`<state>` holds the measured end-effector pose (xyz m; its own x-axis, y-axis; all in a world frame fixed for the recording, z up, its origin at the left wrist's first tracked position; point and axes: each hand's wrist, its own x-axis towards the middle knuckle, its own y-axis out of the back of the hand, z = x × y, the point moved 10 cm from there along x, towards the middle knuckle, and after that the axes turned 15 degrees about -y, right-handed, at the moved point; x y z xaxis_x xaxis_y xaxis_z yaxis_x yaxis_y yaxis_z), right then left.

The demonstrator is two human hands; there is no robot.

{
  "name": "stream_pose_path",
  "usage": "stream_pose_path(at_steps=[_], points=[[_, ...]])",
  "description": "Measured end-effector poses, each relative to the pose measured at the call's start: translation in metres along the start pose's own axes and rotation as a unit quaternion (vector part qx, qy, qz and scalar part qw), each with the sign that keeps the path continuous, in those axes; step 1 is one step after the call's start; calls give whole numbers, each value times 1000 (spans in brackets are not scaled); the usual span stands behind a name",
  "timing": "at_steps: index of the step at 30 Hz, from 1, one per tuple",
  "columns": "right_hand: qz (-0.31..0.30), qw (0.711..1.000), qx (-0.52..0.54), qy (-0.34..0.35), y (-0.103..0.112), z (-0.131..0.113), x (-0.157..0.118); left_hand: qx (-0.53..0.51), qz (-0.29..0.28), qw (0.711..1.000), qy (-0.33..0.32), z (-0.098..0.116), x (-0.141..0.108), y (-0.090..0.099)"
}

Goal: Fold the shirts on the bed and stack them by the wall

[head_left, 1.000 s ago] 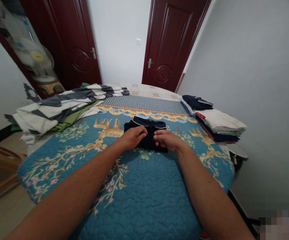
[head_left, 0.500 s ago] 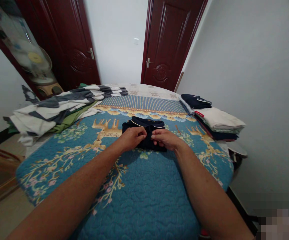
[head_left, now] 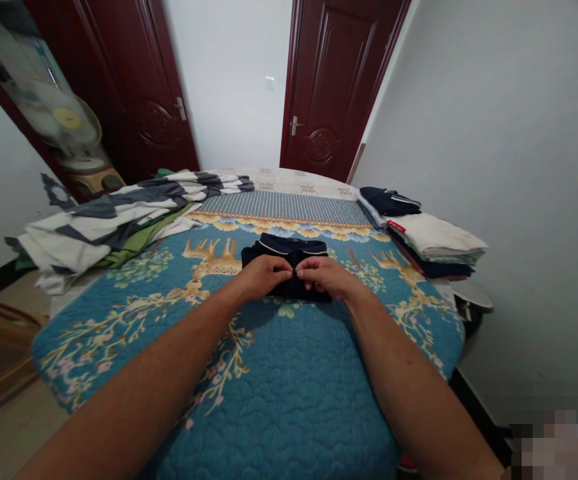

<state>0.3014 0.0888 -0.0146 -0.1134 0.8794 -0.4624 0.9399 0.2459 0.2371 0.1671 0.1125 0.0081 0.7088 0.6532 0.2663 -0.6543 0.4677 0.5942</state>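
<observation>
A dark navy polo shirt (head_left: 295,289) lies folded in a compact bundle on the blue patterned quilt (head_left: 309,387). Its collar, edged with a thin light line, faces the far side. My left hand (head_left: 265,276) pinches the cloth at the front, just below the collar. Opposite it, my right hand (head_left: 327,276) pinches the same area with thumb and forefinger. The two sets of fingertips almost meet over the middle of the shirt. Whatever small part lies between them is too dark and small to make out.
On the left, a loose heap of striped white and grey cloth (head_left: 93,223) covers a green garment (head_left: 141,243). Folded clothes (head_left: 439,237) are stacked at the right edge, near a wall. A wooden chair (head_left: 6,333) stands at the left.
My fingertips have drawn slightly closer together over the shirt front, the right hand shifting a little left. The whole view has moved slightly; the shirt stays in place.
</observation>
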Motion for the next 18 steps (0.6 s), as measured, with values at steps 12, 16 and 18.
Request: stream_pose_path(at_steps=[12, 16, 18], points=[[-5, 999, -43, 27, -2, -1, 2, 23, 3, 999, 23, 2, 1, -2], [-2, 998, -56, 38, -3, -6, -2, -46, -2, 998, 43, -2, -3, -1], [4, 997, -67, 41, -4, -9, -4, -98, -7, 993, 64, -5, -6, -1]])
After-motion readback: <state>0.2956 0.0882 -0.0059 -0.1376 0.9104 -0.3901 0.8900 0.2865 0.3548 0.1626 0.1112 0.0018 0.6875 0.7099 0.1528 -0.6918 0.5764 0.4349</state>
